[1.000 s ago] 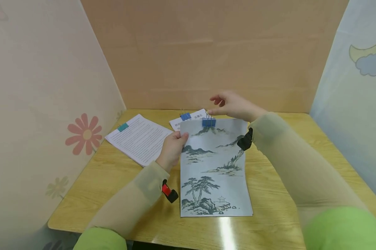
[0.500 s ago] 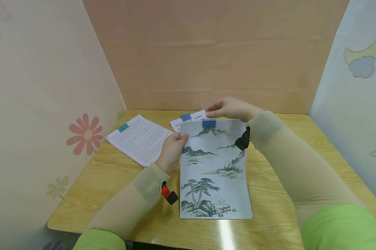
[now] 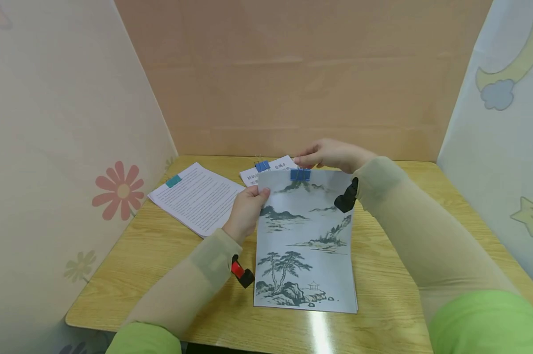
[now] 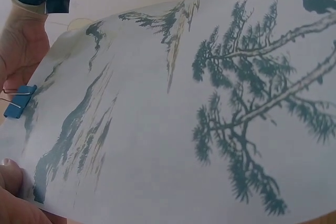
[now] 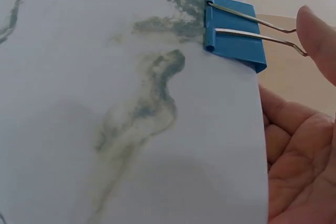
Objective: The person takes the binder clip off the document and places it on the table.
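A stack of sheets (image 3: 308, 231) printed with an ink landscape is held up over the table, a blue binder clip (image 3: 300, 175) on its top edge. My left hand (image 3: 245, 211) grips the stack's left edge, thumb on the front. At the top my right hand (image 3: 330, 155) pinches the clip's wire handles. In the right wrist view the thumb (image 5: 319, 43) presses the ends of the two wires, and curled fingers show behind the paper. The blue clip body (image 5: 236, 31) sits over the paper's edge; its far handle is hidden.
On the wooden table (image 3: 395, 246), a stack of printed text pages (image 3: 200, 196) with a teal clip (image 3: 173, 181) lies to the left. Behind the landscape sheets is another clipped paper (image 3: 281, 163) with a blue binder clip (image 3: 262, 166). Walls stand at the back and sides.
My right hand has come down onto the clip's handles from just above. The clip and the top of the sheets have shifted slightly right. My left hand keeps its grip.
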The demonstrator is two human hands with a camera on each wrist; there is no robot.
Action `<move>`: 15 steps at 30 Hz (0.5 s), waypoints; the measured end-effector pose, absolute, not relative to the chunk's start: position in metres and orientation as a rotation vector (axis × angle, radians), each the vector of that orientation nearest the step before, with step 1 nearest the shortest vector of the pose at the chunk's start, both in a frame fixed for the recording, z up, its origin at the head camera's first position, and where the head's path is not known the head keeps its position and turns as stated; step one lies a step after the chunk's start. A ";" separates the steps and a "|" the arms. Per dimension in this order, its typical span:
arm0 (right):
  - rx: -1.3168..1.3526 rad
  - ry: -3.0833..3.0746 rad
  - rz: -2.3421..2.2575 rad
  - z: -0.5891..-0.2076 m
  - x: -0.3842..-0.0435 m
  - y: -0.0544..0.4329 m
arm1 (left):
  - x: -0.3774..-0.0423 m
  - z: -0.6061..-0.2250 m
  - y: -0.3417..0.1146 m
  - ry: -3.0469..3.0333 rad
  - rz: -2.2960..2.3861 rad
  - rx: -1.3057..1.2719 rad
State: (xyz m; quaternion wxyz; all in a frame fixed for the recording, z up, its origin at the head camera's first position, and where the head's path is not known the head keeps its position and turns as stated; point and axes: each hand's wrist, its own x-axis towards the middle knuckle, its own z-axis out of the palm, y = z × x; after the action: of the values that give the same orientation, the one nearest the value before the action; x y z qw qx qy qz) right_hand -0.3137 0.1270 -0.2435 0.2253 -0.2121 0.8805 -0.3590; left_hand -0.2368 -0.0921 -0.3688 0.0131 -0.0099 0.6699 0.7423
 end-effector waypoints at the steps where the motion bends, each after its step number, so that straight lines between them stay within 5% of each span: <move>1: -0.582 2.428 -0.991 -0.244 -0.314 0.128 | -0.237 -0.369 -0.091 2.086 2.315 -0.034; 15: -0.543 2.401 -1.093 -0.248 -0.312 0.131 | -0.233 -0.366 -0.089 2.059 2.299 -0.006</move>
State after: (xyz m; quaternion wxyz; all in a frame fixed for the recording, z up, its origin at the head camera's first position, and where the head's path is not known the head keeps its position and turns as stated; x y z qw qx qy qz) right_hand -0.3122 0.1312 -0.2478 0.2222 -0.1965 0.8692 -0.3956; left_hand -0.2326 -0.0893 -0.3661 0.0276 -0.0020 0.6670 0.7445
